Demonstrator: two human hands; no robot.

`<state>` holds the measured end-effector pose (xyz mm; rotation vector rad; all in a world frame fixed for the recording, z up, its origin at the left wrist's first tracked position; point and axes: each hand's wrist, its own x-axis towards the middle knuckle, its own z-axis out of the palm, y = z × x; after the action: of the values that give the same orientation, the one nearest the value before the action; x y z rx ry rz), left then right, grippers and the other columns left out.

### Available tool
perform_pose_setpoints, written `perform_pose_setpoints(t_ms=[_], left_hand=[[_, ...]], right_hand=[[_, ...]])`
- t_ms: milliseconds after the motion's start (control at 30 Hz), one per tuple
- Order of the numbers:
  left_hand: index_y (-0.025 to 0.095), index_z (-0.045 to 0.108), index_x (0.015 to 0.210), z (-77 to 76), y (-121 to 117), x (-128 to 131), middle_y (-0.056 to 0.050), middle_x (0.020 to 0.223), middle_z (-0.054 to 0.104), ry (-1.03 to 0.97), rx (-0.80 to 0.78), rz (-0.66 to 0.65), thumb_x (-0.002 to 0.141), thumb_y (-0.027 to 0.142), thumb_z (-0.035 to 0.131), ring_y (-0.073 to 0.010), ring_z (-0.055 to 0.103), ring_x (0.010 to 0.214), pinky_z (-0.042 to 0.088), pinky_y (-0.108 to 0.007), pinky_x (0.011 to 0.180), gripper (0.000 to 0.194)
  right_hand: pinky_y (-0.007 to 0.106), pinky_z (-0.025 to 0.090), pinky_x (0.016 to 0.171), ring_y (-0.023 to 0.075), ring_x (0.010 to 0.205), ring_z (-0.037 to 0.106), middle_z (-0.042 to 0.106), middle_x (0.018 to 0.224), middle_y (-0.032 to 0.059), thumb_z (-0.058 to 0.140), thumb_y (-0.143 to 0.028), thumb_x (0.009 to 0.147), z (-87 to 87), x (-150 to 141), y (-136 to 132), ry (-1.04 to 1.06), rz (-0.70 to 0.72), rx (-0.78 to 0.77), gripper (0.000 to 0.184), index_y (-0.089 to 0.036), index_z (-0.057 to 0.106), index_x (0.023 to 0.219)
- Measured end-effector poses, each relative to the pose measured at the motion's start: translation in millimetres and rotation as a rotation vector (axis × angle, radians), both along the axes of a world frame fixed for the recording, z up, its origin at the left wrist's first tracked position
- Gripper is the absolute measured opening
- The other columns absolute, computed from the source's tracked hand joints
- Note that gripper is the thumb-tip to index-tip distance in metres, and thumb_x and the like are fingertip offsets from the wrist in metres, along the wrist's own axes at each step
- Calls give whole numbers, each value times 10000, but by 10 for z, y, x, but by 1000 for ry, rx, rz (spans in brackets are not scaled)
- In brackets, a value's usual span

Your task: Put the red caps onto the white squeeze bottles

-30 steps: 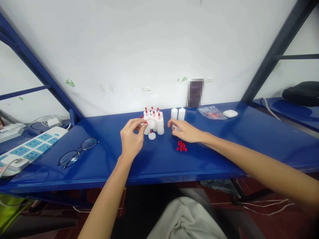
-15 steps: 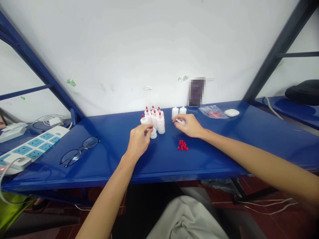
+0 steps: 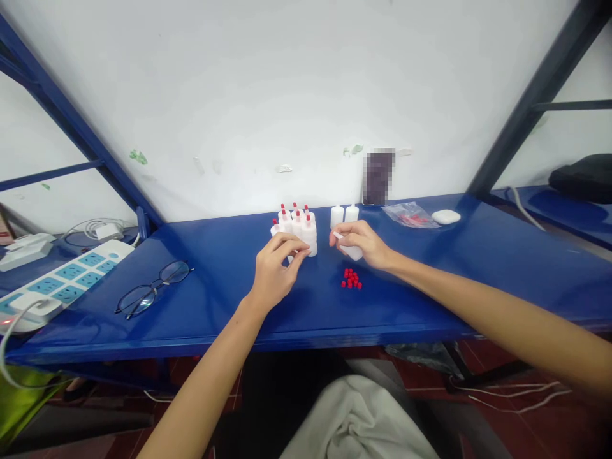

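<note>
My right hand is wrapped round a small white squeeze bottle, tilted with its uncapped nozzle pointing up and left. My left hand hovers in front of a group of white bottles with red-tipped caps, thumb and forefinger pinched together. Whatever lies between those fingertips, if anything, is too small to make out. Part of a bottle shows behind the left fingers, mostly hidden. Below my right hand lies a loose cluster of small red caps. Two white bottles without red caps stand behind the right hand.
On the blue table, a plastic bag with red pieces and a white rounded case lie at the right. A phone leans on the wall. Eyeglasses and a power strip are at the left.
My left hand has come off a red-capped bottle at the front of the group and moved right. My right hand has turned its bottle, so the nozzle shows and the body tips toward me.
</note>
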<state>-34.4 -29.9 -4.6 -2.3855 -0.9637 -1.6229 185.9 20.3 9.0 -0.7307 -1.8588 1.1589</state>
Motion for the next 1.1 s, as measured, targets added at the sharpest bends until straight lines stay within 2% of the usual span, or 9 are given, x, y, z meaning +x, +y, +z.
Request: perform_pose_setpoints(t_ms=[100,200,333,400,500,600,867,1000,1100], left_hand=[[185,689,903,-6,-25,56,-37,925,647,66,75,-13,905,102,624,-117,636,834,544,-227,739,105],[183,683,924,-10,-50,105,-45,956,638,91,101,-47,899,72,613,-115,641,860,540,-220,750,134],[183,680,961,-16,-68,125,-59,1025,624,78,63,-95,887,37,602,-114,651,898,542,-227,784,181],[190,681,979,-14,-70,123,-63,1050,623,70,37,-111,891,25,578,-122,655,924,546,-247,812,213],[197,686,966,2,-70,121,-59,1039,639,49,33,-98,893,27,565,-136,655,950,547,-269,836,222],[194,691,935,26,-73,118,-50,1005,650,-1,41,-72,878,34,592,-140,654,942,544,-273,840,196],[191,696,900,33,-72,82,-37,976,656,-94,20,-82,855,52,644,-142,653,909,547,-289,823,155],[197,695,910,27,-76,81,-36,962,668,-89,-8,-109,858,70,657,-141,654,891,556,-283,800,143],[196,690,932,28,-85,87,-34,939,675,-80,-30,-135,856,74,669,-141,655,878,555,-276,780,145]], right_hand=[[258,312,500,115,514,437,509,547,-2,493,-306,745,13,-33,-37,-63,48,34,233,-159,603,601],[263,367,583,136,608,503,574,621,22,483,-284,752,36,-70,-87,-127,115,109,235,-158,604,596],[257,360,533,125,511,492,583,562,4,457,-309,826,40,-105,-172,-225,192,36,261,-172,558,628],[250,352,523,116,480,467,541,521,-23,454,-308,853,37,-118,-206,-261,159,69,254,-187,501,634],[246,329,565,106,543,421,480,569,-47,480,-255,843,40,-128,-227,-318,50,261,181,-183,496,678],[253,342,631,116,639,441,532,709,-31,490,-239,866,56,-126,-218,-367,50,368,113,-168,562,816],[281,377,718,167,756,526,632,895,23,501,-304,912,62,-137,-232,-428,105,390,208,-172,598,1040],[285,374,720,167,742,521,623,883,17,517,-320,899,45,-143,-223,-437,39,348,248,-178,592,1088],[298,376,768,183,814,539,626,928,30,512,-311,892,37,-137,-206,-432,5,348,226,-178,608,1047]])
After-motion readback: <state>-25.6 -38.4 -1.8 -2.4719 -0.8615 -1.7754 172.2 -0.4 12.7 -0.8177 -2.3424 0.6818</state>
